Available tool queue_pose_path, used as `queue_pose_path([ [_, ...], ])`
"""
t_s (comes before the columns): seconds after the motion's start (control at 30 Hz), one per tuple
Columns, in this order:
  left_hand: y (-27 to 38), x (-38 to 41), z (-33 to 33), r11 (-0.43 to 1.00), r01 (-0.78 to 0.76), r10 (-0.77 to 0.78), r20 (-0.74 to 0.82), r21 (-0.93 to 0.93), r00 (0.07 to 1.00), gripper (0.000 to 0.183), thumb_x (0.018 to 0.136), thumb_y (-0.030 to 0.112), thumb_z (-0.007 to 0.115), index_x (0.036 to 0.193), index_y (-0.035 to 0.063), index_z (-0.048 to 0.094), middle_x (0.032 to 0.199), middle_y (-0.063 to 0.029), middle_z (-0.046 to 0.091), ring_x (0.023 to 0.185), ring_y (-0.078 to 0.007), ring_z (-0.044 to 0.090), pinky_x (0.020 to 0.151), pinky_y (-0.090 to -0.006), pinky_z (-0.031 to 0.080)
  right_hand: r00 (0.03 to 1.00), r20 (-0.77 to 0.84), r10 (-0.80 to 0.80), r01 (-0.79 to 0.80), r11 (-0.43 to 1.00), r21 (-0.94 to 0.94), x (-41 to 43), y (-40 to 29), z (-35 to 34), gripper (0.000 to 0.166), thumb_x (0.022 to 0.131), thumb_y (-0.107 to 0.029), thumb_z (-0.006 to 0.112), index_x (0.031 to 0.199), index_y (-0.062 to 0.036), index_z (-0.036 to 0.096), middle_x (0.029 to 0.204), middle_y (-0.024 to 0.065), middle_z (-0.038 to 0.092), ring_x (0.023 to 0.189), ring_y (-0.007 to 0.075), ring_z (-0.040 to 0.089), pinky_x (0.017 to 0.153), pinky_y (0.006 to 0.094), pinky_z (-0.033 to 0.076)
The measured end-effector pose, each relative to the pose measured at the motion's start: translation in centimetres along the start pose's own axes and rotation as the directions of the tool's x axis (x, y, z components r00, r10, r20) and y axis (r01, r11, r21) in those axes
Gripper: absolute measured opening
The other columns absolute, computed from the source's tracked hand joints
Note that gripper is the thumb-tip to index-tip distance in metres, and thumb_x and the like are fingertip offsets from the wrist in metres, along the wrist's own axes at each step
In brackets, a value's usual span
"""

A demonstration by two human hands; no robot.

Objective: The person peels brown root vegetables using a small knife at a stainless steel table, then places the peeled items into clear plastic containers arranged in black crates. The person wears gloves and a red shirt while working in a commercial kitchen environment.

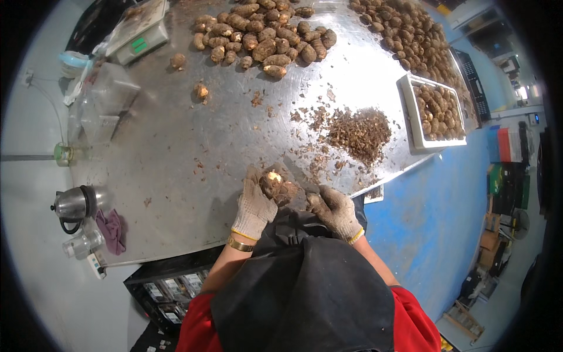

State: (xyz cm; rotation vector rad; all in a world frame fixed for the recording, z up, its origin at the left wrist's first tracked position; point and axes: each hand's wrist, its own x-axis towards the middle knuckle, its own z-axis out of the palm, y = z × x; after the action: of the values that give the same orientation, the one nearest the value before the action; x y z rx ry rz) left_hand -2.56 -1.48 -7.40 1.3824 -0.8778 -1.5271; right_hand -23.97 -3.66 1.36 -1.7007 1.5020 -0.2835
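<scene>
My left hand (256, 204), in a soiled knitted glove, holds a brown taro corm (275, 185) with a pale cut spot at the table's near edge. My right hand (335, 209), gloved too, is closed on the handle end of a knife (300, 171); its dark blade points up and left, beside the corm. Brown peelings (360, 134) lie heaped on the metal table (167, 189) beyond my right hand. A large pile of taro corms (268, 37) covers the far middle, and two single corms (177, 61) lie left of it.
A white foam box (411, 114) of corms stands at the right edge, near another big pile (409, 33). At the left are a scale (138, 37), clear plastic containers (103, 103), a steel kettle (70, 204) and a purple cloth (112, 231). A black crate (473, 83) stands behind the box.
</scene>
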Motion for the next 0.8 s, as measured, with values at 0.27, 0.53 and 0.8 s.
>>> queue_pose_path([
  [0.27,2.8,-2.2,-0.2,0.695,-0.203,0.308,-0.031,0.690,0.951,0.054,0.084,0.028,0.071,0.129,0.0068,0.050,0.119,-0.0152,0.064,0.106,-0.0324,0.064,0.090,-0.0390,0.052,1.000,0.027,0.004,-0.007,0.990,0.139,0.3,1.2,0.3,0.036,0.092,-0.037,0.062,0.114,-0.0088,0.065,0.084,0.0174,0.067,0.078,0.0330,0.067,0.067,0.0380,0.051],
  [0.53,0.1,-2.1,-1.2,0.629,-0.350,0.470,0.020,0.694,0.882,0.066,0.076,0.023,0.080,0.132,0.0065,0.048,0.121,-0.0156,0.062,0.107,-0.0300,0.064,0.090,-0.0372,0.053,0.998,0.067,0.013,-0.020,0.995,0.097,0.0,0.6,0.2,0.037,0.092,-0.037,0.062,0.115,-0.0074,0.063,0.084,0.0174,0.067,0.079,0.0334,0.067,0.067,0.0386,0.051],
  [0.8,1.9,-2.4,-0.8,0.891,-0.374,0.391,-0.017,0.256,0.920,0.054,0.089,0.021,0.066,0.136,0.0045,0.046,0.127,-0.0111,0.059,0.115,-0.0229,0.060,0.096,-0.0330,0.050,0.998,0.049,-0.048,0.042,0.992,0.118,0.0,0.9,0.9,0.031,0.094,-0.030,0.062,0.112,-0.0044,0.063,0.078,0.0100,0.063,0.073,0.0181,0.062,0.064,0.0330,0.049],
])
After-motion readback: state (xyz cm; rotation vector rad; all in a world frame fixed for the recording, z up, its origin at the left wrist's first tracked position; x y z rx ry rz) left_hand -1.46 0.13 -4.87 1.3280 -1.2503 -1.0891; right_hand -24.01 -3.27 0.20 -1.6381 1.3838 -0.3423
